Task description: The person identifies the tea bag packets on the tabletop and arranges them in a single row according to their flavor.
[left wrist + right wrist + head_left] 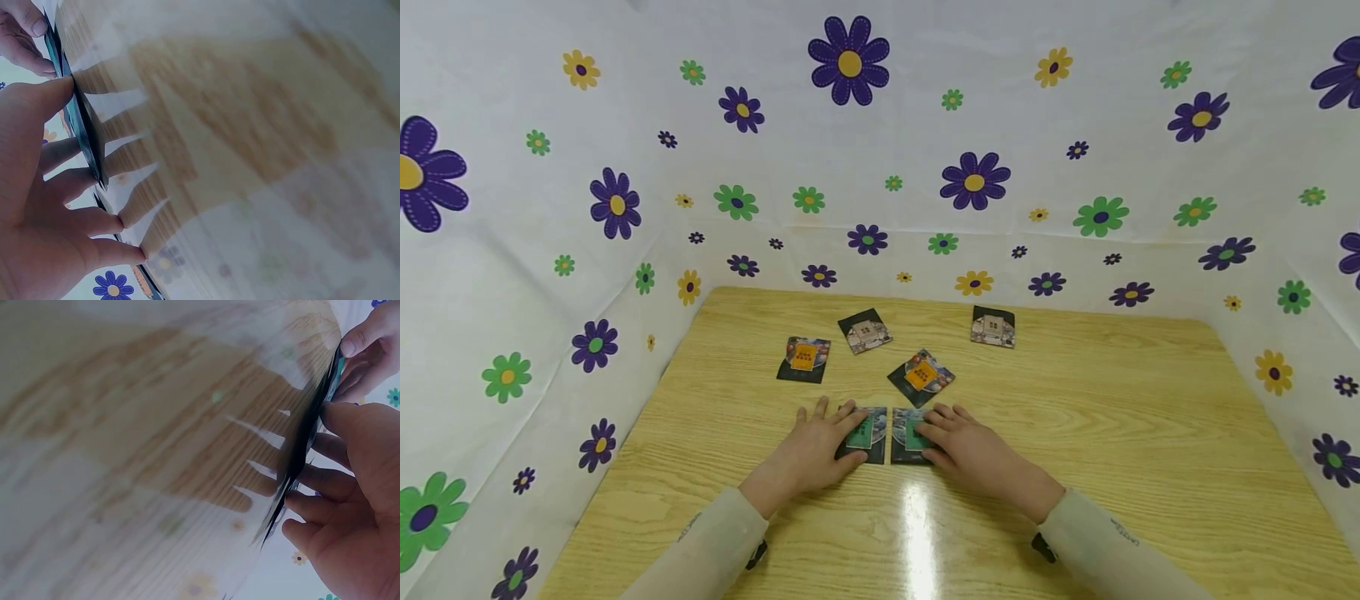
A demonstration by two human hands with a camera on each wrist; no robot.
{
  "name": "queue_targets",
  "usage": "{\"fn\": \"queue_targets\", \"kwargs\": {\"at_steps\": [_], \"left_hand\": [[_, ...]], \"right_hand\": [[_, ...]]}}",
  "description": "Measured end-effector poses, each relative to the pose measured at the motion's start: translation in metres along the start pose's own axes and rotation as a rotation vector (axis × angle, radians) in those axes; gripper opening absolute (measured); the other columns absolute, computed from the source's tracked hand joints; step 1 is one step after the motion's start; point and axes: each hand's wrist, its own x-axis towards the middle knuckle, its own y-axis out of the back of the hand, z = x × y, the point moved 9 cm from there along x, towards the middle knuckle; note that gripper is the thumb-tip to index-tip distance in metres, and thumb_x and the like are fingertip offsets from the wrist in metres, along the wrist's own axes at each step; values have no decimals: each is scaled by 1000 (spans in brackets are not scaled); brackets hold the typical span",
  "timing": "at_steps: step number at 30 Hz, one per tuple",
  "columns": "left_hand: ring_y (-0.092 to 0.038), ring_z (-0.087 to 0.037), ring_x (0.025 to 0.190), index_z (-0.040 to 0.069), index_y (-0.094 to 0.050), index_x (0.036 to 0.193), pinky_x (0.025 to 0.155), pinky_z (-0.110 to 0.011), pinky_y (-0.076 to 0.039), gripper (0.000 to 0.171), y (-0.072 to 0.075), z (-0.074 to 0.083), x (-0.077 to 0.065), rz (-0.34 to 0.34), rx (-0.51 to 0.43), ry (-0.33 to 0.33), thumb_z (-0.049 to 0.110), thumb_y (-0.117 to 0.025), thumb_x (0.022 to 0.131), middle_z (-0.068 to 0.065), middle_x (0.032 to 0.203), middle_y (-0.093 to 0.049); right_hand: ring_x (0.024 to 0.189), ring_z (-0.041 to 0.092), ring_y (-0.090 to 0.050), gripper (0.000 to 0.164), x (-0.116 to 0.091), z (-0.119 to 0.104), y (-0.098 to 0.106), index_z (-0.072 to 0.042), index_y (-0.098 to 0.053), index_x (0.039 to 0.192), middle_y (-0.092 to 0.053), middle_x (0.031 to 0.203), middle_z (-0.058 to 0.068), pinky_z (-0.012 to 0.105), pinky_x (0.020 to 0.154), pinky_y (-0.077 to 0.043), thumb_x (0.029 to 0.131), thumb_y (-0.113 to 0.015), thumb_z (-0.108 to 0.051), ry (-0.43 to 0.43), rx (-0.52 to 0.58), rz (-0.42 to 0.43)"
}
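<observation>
Two flat square dark packets with green labels lie side by side on the table, a thin gap between them. On the left green-labelled packet point(876, 446) rests my left hand point(808, 450), fingers spread and thumb at its near edge. My right hand point(977, 454) lies on the right green-labelled packet point(902, 447), fingers extended over its right part. In the left wrist view the thumb touches the edge of the packet point(82, 125), and the other fingers spread along the tabletop. The right wrist view has the fingertips against the dark packet point(307, 434).
Beyond the hands lie two orange-labelled packets, one left point(803, 358) and one tilted nearer the middle point(922, 377). Two beige-labelled packets, left point(865, 331) and right point(993, 327), sit farther back. White flower-printed cloth point(895, 125) surrounds the wooden table point(1120, 400).
</observation>
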Motion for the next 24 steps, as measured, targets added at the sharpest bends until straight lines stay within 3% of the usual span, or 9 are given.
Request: {"fn": "queue_targets", "kwargs": {"at_steps": [6,13,24], "left_hand": [[-25,-56,156,25,-42,164,117,-81,-25,67,0,0,0,-3,-6,11,52,-60,105,-10,170,-38],[-25,-56,156,25,-42,164,117,-81,-24,68,0,2,0,-11,-16,5,52,-61,105,-10,170,-38],[-24,-56,156,26,-42,164,118,-81,-23,67,-2,-2,1,-3,-31,14,51,-61,105,-9,170,-38]], "right_hand": [[146,44,-51,45,2,0,-1,-2,-61,147,-59,151,24,61,122,-37,108,-61,-25,8,-11,5],[146,45,-50,48,4,6,5,-1,-59,148,-58,152,24,62,123,-34,110,-57,-30,-1,48,17],[145,49,-49,47,34,42,34,4,-57,149,-55,152,30,63,121,-37,110,-57,-22,-46,58,137]]}}
